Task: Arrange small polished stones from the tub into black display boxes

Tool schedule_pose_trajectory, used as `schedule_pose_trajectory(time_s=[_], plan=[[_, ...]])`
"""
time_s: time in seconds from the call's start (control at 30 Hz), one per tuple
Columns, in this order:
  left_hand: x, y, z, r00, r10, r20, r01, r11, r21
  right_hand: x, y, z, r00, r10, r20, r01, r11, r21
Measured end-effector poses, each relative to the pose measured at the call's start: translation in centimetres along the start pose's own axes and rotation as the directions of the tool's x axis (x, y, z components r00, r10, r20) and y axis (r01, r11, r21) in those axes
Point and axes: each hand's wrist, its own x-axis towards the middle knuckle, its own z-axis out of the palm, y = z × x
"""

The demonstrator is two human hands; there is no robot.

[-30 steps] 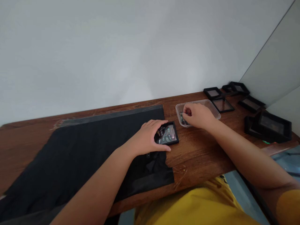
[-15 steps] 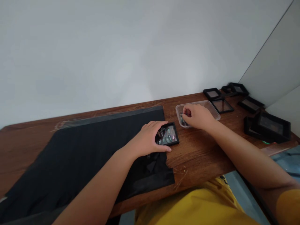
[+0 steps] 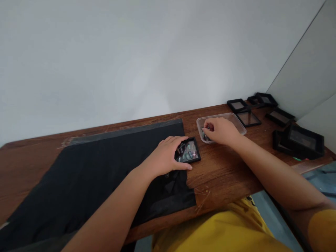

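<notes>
Grasping case (image 3: 189,152): left grip (image 3: 168,155) | right grip (image 3: 222,129) in tub (image 3: 238,123), hold unclear | tub's long axis sideways

Dim, soft light leaves pale, diffuse patches on the wall (image 3: 157,52) beyond the hands (image 3: 165,155); the cloth (image 3: 99,168) left of them sinks into near-black. Small pieces (image 3: 190,154) by the hands look smeared.

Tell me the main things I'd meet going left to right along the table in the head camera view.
Black sheet, left hand, black-framed case, clear plastic container with the right hand in it, pair of black frames, one resting on the other.
</notes>
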Motion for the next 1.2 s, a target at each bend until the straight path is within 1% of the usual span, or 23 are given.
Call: schedule_pose_trajectory(time_s=[0.3,0.5,0.7,0.83,1.03,1.2], plan=[[0.2,0.0,0.0,1.0,-0.011,0.003,0.011,1.0,0.02,-0.1,-0.2,0.0,0.999,0.033,0.023,-0.034,0.999,0.002],[0.4,0.1,-0.1,1.0,-0.014,-0.022,0.015,1.0,0.025,-0.1,-0.3,0.1,0.999,0.032,0.025,-0.032,0.999,-0.007],[0.3,-0.1,0.0,0.999,-0.029,-0.023,0.029,1.0,0.008,-0.1,-0.3,0.1,0.999,0.029,0.015,-0.029,1.0,-0.009],[0.1,-0.1,0.2,0.999,-0.013,-0.034,0.013,1.0,-0.012,-0.1,-0.3,0.0,0.999,0.027,0.023,-0.026,1.0,-0.008],[-0.2,-0.3,0.2,0.996,0.009,-0.091,-0.009,1.0,-0.007,-0.1,-0.3,-0.1,0.999,0.04,0.028,-0.04,0.999,-0.009],[-0.3,-1.0,-0.6,0.978,0.003,-0.211,0.003,0.999,0.032,-0.1,-0.4,-0.2,0.999,0.041,0.031,-0.04,0.999,-0.02]])
